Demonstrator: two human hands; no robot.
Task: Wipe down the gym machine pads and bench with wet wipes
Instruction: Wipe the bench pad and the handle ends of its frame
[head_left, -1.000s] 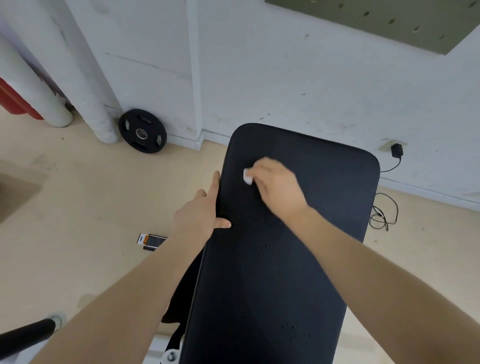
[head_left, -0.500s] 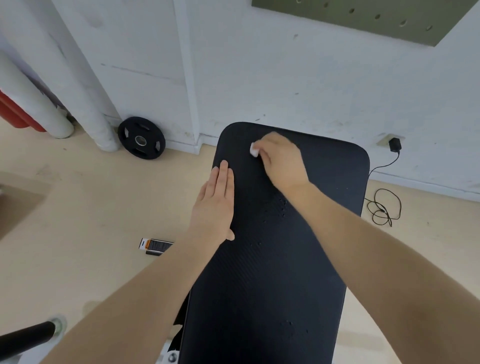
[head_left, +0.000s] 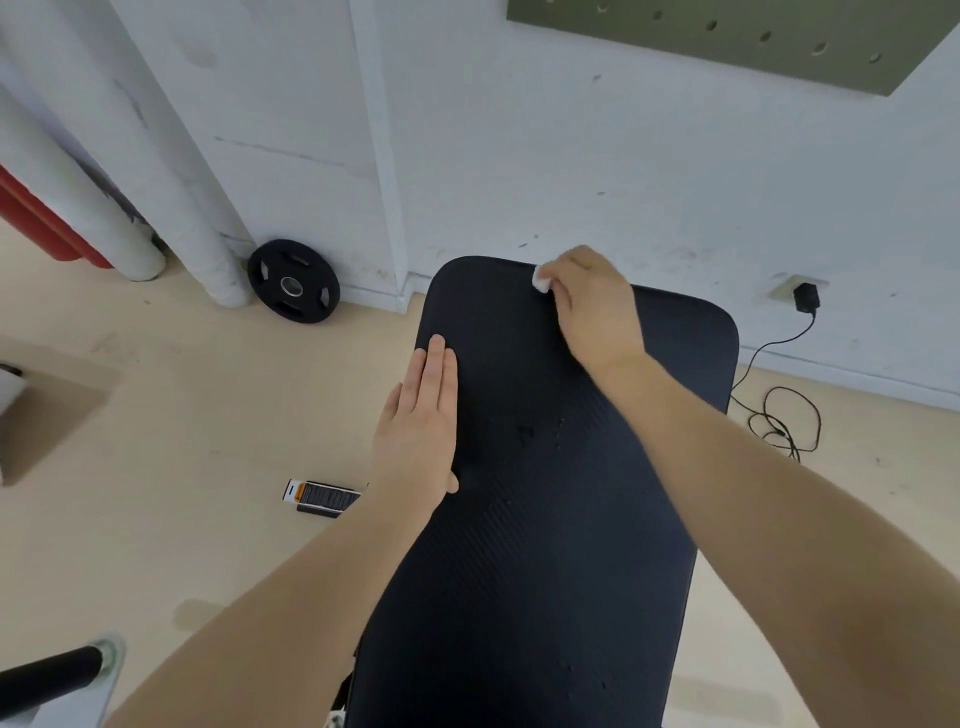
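Note:
A long black padded bench (head_left: 545, 519) runs from the bottom of the view toward the white wall. My right hand (head_left: 592, 306) grips a small folded white wet wipe (head_left: 542, 279) and presses it on the bench's far edge. Only a corner of the wipe shows past my fingers. My left hand (head_left: 421, 421) lies flat on the left side of the pad, fingers straight and together, thumb tucked under. A few wet droplets sit on the ribbed surface between my arms.
A black weight plate (head_left: 293, 280) leans on the wall at the left beside white pipes (head_left: 171, 208). A small black and white packet (head_left: 322, 496) lies on the beige floor. A charger and cable (head_left: 784, 415) trail at the right. A black bar (head_left: 47, 670) sits bottom left.
My right hand has slid the wipe from the pad's left side up and rightward to the far edge. My left hand left the pad's side edge and now lies flat on top.

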